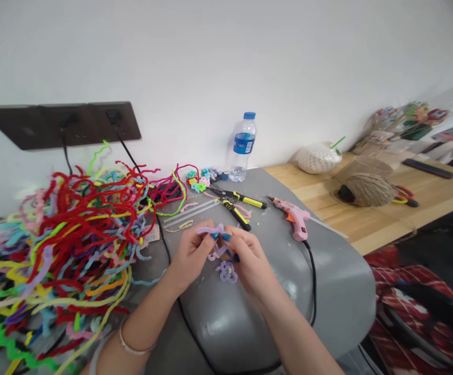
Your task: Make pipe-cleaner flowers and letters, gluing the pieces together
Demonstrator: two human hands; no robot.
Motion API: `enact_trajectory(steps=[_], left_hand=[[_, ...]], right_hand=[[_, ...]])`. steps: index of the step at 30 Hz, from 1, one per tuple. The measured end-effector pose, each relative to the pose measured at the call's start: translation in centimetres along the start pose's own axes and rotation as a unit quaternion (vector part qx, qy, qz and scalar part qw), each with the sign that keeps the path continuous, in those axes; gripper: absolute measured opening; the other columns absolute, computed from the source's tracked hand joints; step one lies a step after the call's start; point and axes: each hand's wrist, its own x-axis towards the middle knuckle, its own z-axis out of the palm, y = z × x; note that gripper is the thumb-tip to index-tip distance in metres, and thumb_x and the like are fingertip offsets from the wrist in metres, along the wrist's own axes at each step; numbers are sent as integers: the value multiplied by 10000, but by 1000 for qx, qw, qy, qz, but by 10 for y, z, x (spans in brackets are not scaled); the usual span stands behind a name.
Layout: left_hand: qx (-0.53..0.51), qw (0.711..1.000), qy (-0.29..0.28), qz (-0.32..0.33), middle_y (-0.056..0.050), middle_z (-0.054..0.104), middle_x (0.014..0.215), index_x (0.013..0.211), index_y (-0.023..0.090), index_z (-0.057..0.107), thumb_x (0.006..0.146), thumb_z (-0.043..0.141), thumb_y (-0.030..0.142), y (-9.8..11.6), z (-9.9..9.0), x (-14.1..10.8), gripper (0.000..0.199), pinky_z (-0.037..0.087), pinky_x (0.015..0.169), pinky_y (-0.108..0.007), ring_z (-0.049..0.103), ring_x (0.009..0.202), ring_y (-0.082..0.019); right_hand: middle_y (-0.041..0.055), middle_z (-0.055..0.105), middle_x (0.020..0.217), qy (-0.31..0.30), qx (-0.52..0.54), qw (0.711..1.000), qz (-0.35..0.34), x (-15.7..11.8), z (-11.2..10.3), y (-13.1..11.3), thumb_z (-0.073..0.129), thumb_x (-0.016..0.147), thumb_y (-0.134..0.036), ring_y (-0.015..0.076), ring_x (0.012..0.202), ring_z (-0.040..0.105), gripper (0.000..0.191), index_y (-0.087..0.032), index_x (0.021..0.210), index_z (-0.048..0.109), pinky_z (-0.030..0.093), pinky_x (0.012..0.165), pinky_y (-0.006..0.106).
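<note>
Both hands meet over the grey table, pinching a lilac pipe cleaner (206,229) between thumbs and fingers. My left hand (192,255) is closed on its left part, where one end sticks out over the fingers. My right hand (250,255) grips the bent part beside it. Just below the fingers lies a small lilac pipe-cleaner flower (228,272) with a pale yellow centre. Pliers (238,211) with black and yellow handles lie beyond the hands. To their right rests a pink hot glue gun (294,217), its nozzle pointing away to the left.
A large tangled heap of coloured pipe cleaners (86,229) covers the left side. A water bottle (244,148) stands by the wall near several small finished flowers (198,182). A black cord (185,317) crosses the table. On the wooden surface sits a twine ball (369,190).
</note>
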Motion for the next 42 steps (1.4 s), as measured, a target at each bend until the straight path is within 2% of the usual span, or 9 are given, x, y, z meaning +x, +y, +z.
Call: enact_trajectory(steps=[7, 11, 15, 21, 24, 28, 33, 38, 42], left_hand=[[-58, 998, 32, -15, 39, 375, 584, 615, 196, 452, 879, 585, 420, -2, -2, -4, 371, 315, 515, -235, 359, 544, -110], [-98, 994, 38, 0, 67, 274, 543, 606, 197, 433, 865, 604, 401, 3, 0, -2, 372, 254, 482, -223, 238, 494, -88], [-109, 992, 57, 12, 70, 262, 544, 596, 196, 433, 858, 615, 359, 8, 2, -2, 358, 254, 479, -221, 218, 491, -86], [-67, 995, 76, 16, 66, 286, 551, 608, 201, 424, 872, 590, 405, 8, -1, -3, 373, 246, 480, -232, 226, 492, -92], [1, 999, 31, 27, 56, 339, 562, 594, 197, 425, 872, 593, 458, 10, -2, -1, 417, 274, 494, -231, 283, 506, -92], [38, 998, -53, 7, 51, 368, 557, 592, 189, 455, 870, 586, 497, 13, 1, 1, 435, 274, 483, -224, 312, 502, -87], [29, 996, -77, -19, 68, 275, 522, 586, 179, 477, 873, 544, 552, 13, 5, 0, 476, 217, 445, -217, 230, 474, -74], [34, 997, -69, -29, 66, 283, 509, 540, 189, 385, 868, 539, 523, 14, 4, -2, 493, 210, 435, -214, 233, 460, -66], [31, 995, -72, -62, 53, 358, 548, 608, 163, 519, 858, 560, 453, 12, 3, -1, 385, 242, 457, -206, 289, 490, -73]], right_hand=[[-80, 215, 525, 54, 142, 988, 17, 0, 18, -1, 592, 723, -341, 108, 504, 170, 365, -234, 529, 302, 205, 484, 257], [-82, 211, 523, 65, 168, 984, -1, 1, 24, 1, 578, 752, -380, 111, 491, 151, 379, -236, 552, 291, 224, 469, 263], [-74, 222, 542, 85, 187, 978, -30, -1, 31, 6, 571, 790, -409, 123, 508, 175, 387, -234, 573, 302, 260, 482, 263], [-59, 306, 573, 35, 151, 986, -57, 2, 22, 11, 562, 864, -349, 122, 535, 266, 347, -222, 589, 393, 283, 517, 260], [-50, 362, 617, -8, 72, 997, -40, 6, 6, 10, 550, 885, -307, 117, 546, 328, 278, -215, 637, 467, 299, 525, 253], [-49, 376, 626, -27, -52, 998, -29, 6, -11, 2, 528, 917, -380, 115, 548, 336, 311, -214, 660, 470, 305, 531, 248], [-32, 408, 659, -110, -145, 983, -27, 0, -21, -15, 454, 975, -431, 124, 600, 355, 360, -201, 702, 504, 322, 568, 253], [-41, 367, 653, -116, -104, 988, -1, 0, -22, -16, 457, 978, -414, 116, 587, 311, 355, -210, 688, 450, 289, 540, 251], [-78, 250, 586, -89, -4, 994, 60, 3, -21, -8, 524, 905, -418, 93, 514, 189, 354, -222, 643, 388, 188, 466, 246]])
